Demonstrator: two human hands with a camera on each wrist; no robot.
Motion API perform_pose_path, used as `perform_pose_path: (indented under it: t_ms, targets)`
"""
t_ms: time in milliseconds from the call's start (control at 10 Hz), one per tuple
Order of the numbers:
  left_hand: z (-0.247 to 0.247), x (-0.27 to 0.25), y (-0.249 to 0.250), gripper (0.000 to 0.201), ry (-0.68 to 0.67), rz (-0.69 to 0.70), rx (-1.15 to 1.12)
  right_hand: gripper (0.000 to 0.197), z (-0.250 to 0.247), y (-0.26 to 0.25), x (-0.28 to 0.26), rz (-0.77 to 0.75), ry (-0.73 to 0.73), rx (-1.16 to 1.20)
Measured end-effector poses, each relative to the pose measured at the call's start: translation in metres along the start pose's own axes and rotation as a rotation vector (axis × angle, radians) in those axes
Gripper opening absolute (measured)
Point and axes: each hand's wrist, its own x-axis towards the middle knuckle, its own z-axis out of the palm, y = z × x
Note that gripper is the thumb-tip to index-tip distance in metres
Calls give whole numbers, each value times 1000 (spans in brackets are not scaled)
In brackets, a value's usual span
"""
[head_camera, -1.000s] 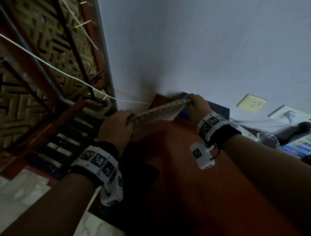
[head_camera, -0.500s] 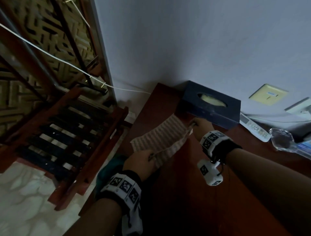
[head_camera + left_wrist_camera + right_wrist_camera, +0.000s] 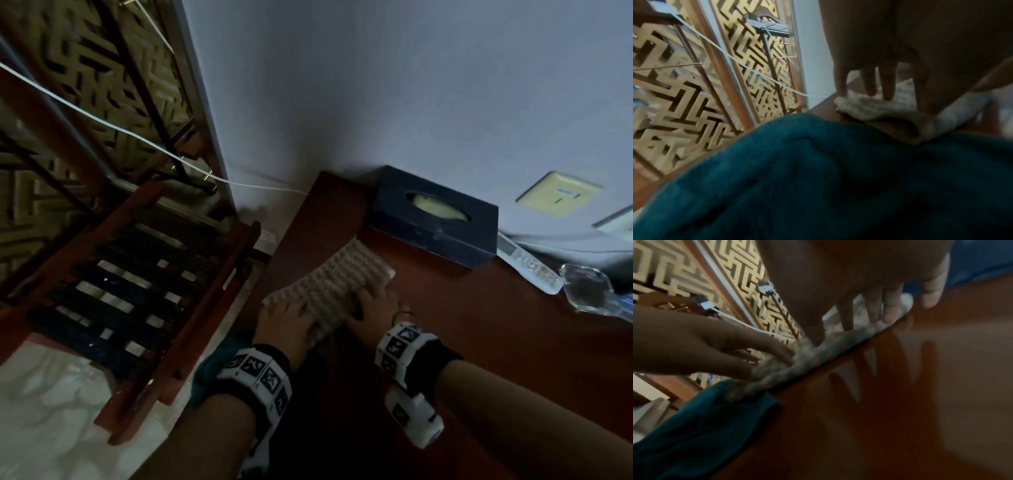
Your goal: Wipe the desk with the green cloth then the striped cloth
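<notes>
The striped cloth lies folded on the red-brown desk near its far left corner. My left hand presses its near left end with straight fingers. My right hand lies flat on its right part, fingers spread over the cloth's edge. The green cloth sits bunched at the desk's left edge under my left wrist; it fills the lower part of the left wrist view and shows at the lower left of the right wrist view.
A dark blue tissue box stands against the wall just behind the cloth. A white remote and a glass dish lie to its right. A wooden slatted rack stands on the floor left of the desk, with a white cable running above it.
The striped cloth was held stretched in the air between both hands; now it lies folded on the desk and both hands have let go and press flat on it.
</notes>
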Motion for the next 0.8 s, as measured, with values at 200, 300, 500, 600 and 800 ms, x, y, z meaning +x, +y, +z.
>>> perform_pose_path:
  t_ms: [200, 300, 500, 600, 800]
  targets:
    - [-7, 1, -10, 57, -38, -78, 11, 84, 3, -17, 24, -32, -63, 8]
    - [-8, 0, -5, 59, -78, -119, -11, 89, -4, -22, 38, -64, -106, -16]
    - [-9, -5, 4, 60, -139, -157, -18, 93, -13, -24, 47, -109, -183, -91]
    - [-7, -4, 0, 51, -94, -156, -60, 90, -13, -21, 45, -93, -117, -84]
    - [-20, 0, 2, 50, -86, -229, -120, 66, -35, -10, 14, -56, 59, -38]
